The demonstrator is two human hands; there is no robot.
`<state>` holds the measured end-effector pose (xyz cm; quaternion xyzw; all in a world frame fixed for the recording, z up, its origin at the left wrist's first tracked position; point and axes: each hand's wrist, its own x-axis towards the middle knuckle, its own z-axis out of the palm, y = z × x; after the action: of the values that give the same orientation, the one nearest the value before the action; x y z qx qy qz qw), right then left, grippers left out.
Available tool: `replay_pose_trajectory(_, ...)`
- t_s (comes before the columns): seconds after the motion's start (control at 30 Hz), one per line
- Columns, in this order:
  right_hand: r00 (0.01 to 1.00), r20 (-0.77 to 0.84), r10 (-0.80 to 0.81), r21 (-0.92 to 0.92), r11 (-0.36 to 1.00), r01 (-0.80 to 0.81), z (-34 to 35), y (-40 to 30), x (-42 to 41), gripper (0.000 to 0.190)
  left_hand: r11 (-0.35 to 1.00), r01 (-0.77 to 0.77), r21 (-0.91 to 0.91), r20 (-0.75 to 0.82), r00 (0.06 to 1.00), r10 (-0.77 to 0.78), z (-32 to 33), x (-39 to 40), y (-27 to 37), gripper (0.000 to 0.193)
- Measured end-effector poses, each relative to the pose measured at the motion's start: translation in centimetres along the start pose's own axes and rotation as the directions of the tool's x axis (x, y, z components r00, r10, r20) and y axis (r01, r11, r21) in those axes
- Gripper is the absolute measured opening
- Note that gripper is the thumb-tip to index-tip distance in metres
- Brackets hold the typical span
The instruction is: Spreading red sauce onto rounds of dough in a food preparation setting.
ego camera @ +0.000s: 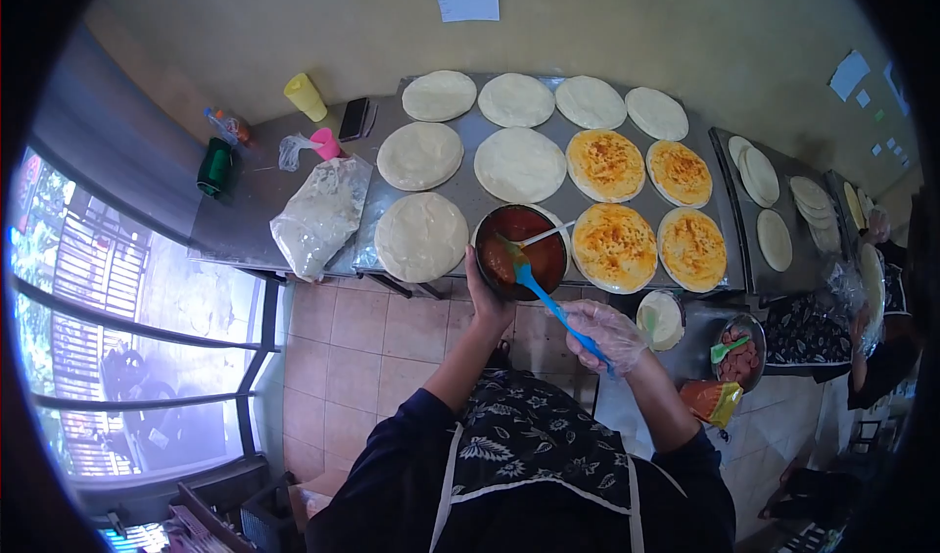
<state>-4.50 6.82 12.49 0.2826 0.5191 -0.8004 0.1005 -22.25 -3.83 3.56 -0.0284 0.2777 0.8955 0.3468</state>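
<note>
My left hand (490, 292) holds a dark round bowl of red sauce (523, 248) by its left side, above the metal table's front edge. In a clear plastic glove, my right hand (604, 335) grips a blue spatula (554, 307), its head in the sauce. A white-handled utensil (551, 233) also leans in the bowl. Partly hidden beneath the bowl lies a dough round. Several plain dough rounds (419, 156) stand in rows at the left and back. To the right, several rounds spread with orange-red sauce (615, 247) lie side by side.
A plastic bag (323, 211), a pink cup (325, 144), a yellow cup (305, 97) and a phone (354, 118) lie at left. At right are a tub of white cream (660, 321) and a bowl of sliced meat (740, 362). A co-worker (808, 332) stands further right.
</note>
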Motion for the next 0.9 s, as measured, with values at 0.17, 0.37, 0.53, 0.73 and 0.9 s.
replay_pose_trajectory(0.17,0.993,0.072,-0.090,0.157,0.985,0.078,-0.8,0.4,-0.2,0.034,0.990,-0.088,-0.108,-0.052,0.995,0.083,-1.2,-0.5,-0.3,0.063)
replay_pose_trajectory(0.37,0.978,-0.096,-0.183,-0.005,0.983,0.183,-3.9,1.0,1.5,0.037,0.969,-0.243,-0.046,-0.198,0.953,0.230,-5.2,-1.4,3.0,0.071)
replay_pose_trajectory(0.53,0.734,-0.197,-0.650,-0.817,0.523,0.243,-4.5,7.4,10.8,0.031,0.957,-0.291,-0.013,-0.226,0.933,0.281,-7.2,-2.9,5.9,0.077)
replay_pose_trajectory(0.73,0.703,0.191,-0.685,-0.960,0.020,0.280,-0.8,7.7,12.3,0.024,0.942,-0.317,-0.107,-0.219,0.932,0.289,-9.0,-6.2,8.0,0.068)
replay_pose_trajectory(0.9,0.782,-0.215,-0.585,-0.960,0.273,-0.060,-1.3,2.0,14.0,0.026,0.943,-0.312,-0.119,-0.184,0.940,0.288,-7.8,-6.8,8.9,0.068)
